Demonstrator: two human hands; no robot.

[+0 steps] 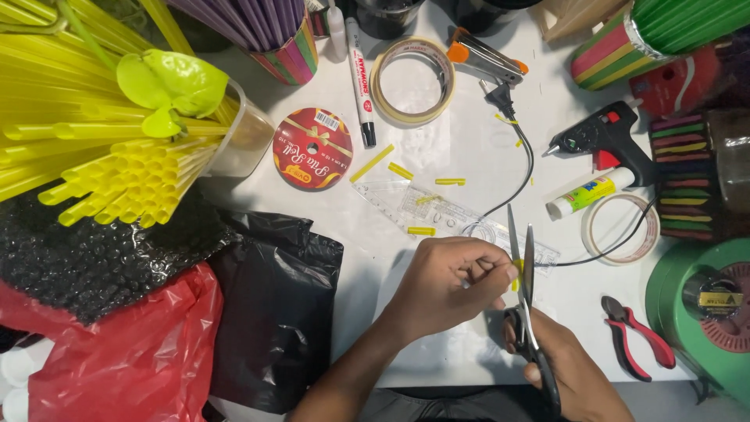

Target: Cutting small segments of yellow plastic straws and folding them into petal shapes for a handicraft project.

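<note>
Head view looks straight down on a cluttered white worktop (469,148). The left hand (449,281) is pinched shut on a short piece of yellow straw (517,273), holding it between the parted blades of the scissors (525,289). The right hand (562,367) is closed around the scissors' dark handles, low in the frame near the body. The blades stand nearly upright in the picture, tips pointing away from the person, and the straw sits crosswise in their gap, just past the left fingertips.

The step in hand looks like snipping the straw into small lengths: several cut yellow pieces (422,231) lie scattered on the worktop around a clear ruler (437,211). As a judgement, the next move calls for a firm squeeze of the handles while the left fingertips stay clear of the edges, since they sit very close to the blade.

Nearby are a bundle of long yellow straws (101,156) in a clear cup, a black glue gun (605,141), a roll of tape (412,80) and red pliers (637,336).
</note>
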